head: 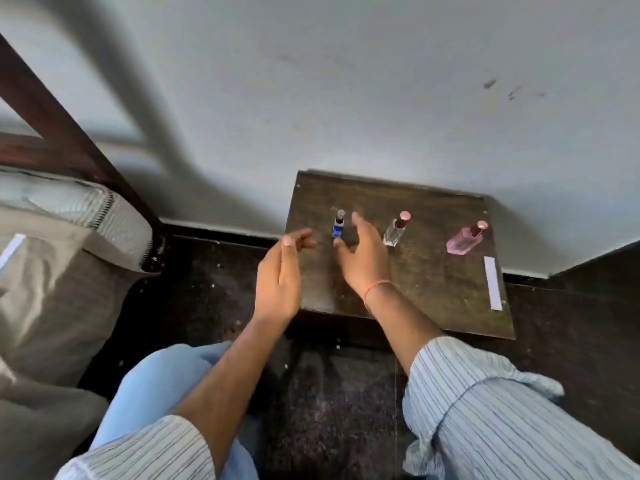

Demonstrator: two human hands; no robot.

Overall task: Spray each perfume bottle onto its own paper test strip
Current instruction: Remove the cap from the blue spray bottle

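Note:
Three perfume bottles stand on a small dark wooden table [433,299]. The blue bottle [338,226] is at the left, a clear bottle [396,231] with a dark red cap in the middle, and a pink bottle [464,239] at the right. My right hand [363,258] is spread around the blue bottle, thumb and fingers on either side of it, close to it but not gripping it. My left hand [282,275] hovers at the table's left edge with loosely curled fingers and holds nothing. One white paper strip [492,283] lies along the table's right edge.
The table stands against a pale wall [346,98]. A bed with a mattress and grey cover [52,271] is at the left, with a dark wooden frame [69,133]. The floor [329,393] is dark and speckled. My knee in light blue fabric [162,382] is below.

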